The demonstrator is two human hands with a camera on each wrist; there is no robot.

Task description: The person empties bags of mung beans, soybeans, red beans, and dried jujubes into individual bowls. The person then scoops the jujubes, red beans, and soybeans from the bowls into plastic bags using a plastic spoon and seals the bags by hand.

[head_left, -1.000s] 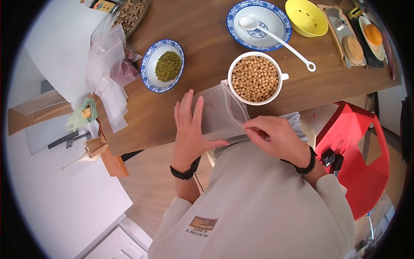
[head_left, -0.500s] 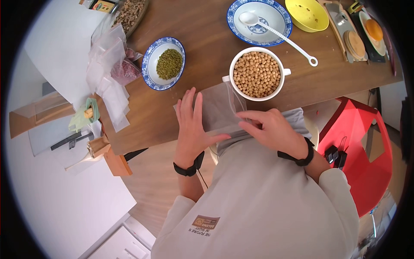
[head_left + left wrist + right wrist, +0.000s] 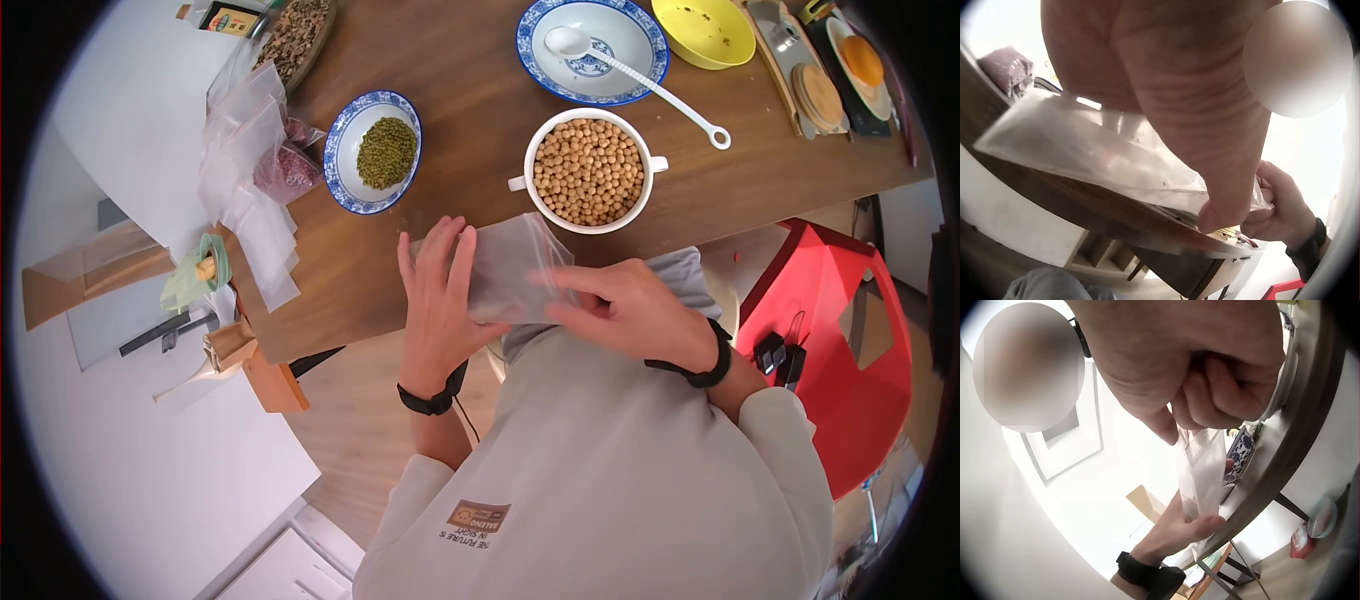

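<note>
A clear plastic bag spans both hands at the table's front edge, below the white two-handled cup of chickpeas. Its left side lies between the thumb and spread fingers of the left hand. The thumb and curled fingers of the right hand pinch its right edge. In the left wrist view the bag looks flat, with nothing visible inside. The right wrist view shows the bag hanging between the right hand and the left hand.
A blue-rimmed bowl of green beans stands left of the cup. Behind it are a blue-rimmed plate with a white spoon and a yellow bowl. Several plastic bags lie at left. A red chair stands at right.
The bag's right edge has come away from beside the cup, and the bag is raised and tilted between the hands. The right hand has moved slightly left, its fingers now more curled.
</note>
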